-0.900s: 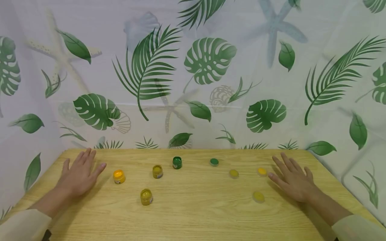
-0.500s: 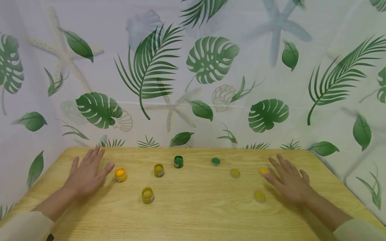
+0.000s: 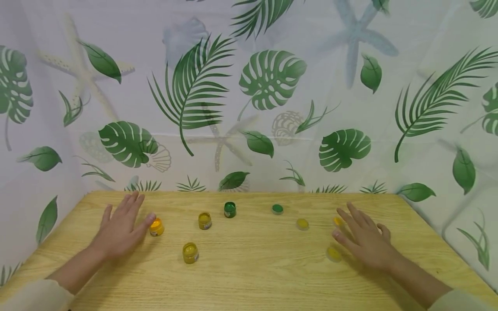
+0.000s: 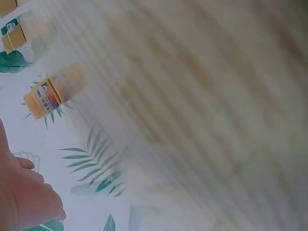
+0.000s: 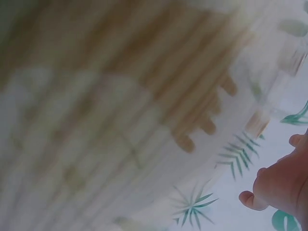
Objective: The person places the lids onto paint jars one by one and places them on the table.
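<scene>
My left hand point(image 3: 122, 226) is at the left of the table, fingers spread. Its thumb tip overlaps the edge of an open orange-yellow paint jar point(image 3: 157, 229) in the head view; the left wrist view shows the hand point(image 4: 31, 197) apart from that jar point(image 4: 43, 98). On the right, my right hand point(image 3: 365, 242) reaches over the table with loosely extended fingers, holding nothing. A yellow lid point(image 3: 336, 221) is partly hidden behind its fingers. An olive-yellow lid point(image 3: 333, 254) lies just left of its thumb. The right wrist view shows this hand point(image 5: 284, 185) at the edge.
Open paint jars stand left of centre: olive point(image 3: 204, 221), dark green point(image 3: 230, 210) and mustard point(image 3: 190, 253). A green lid point(image 3: 277, 209) and an olive lid point(image 3: 302, 224) lie right of centre. A leaf-patterned cloth point(image 3: 272, 164) rises behind the wooden table point(image 3: 249, 276).
Both hands have moved inward, the left one rightward to the orange-yellow jar and the right one leftward towards the lids. Jars and lids stay where they were on the table.
</scene>
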